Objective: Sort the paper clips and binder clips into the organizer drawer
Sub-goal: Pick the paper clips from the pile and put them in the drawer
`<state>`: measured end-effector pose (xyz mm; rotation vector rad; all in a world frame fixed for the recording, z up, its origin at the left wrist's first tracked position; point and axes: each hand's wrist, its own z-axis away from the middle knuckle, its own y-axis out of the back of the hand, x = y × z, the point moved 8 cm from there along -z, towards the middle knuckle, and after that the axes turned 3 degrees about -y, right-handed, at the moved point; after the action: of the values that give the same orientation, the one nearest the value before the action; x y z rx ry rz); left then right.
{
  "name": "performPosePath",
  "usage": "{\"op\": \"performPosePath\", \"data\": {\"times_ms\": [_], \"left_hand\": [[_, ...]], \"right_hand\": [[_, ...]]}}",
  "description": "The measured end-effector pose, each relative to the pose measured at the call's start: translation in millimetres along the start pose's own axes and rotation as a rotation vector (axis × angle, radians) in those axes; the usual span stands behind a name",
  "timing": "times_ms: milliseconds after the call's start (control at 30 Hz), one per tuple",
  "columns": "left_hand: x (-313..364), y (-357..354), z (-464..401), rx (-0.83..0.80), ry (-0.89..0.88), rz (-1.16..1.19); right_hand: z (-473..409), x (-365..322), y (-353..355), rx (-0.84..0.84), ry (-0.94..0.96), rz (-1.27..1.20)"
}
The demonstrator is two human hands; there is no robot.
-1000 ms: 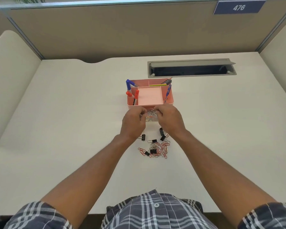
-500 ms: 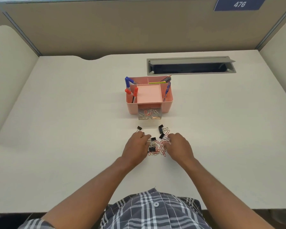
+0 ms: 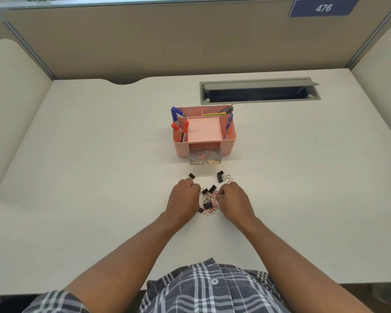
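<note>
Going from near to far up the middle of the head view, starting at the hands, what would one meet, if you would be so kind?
Pile of paper clips and binder clips between the hands → clear drawer, pulled out and holding paper clips → pink organizer → grey cable tray → partition wall.

Single head-worn wide-angle view, looking forward and down over the desk [image 3: 77, 177], forearms near, partition far
</note>
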<state>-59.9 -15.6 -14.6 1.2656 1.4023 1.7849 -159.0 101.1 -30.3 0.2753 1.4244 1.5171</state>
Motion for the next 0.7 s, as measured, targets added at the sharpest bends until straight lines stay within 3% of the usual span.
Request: {"op": "performPosePath", "data": {"times_ms": [267, 400, 700], "left_hand": [[-3, 6, 3, 0.041, 0.025, 0.058], [3, 5, 7, 0.065, 0.008, 0.088], [7, -5, 12, 0.023, 0.062, 0.129]], "right_hand": [[-3, 12, 9, 0.001, -0.039, -0.129], [-8, 37, 27, 0.112, -0.158, -0.282], [-31, 22, 32, 0.043, 0.146, 0.009]]}}
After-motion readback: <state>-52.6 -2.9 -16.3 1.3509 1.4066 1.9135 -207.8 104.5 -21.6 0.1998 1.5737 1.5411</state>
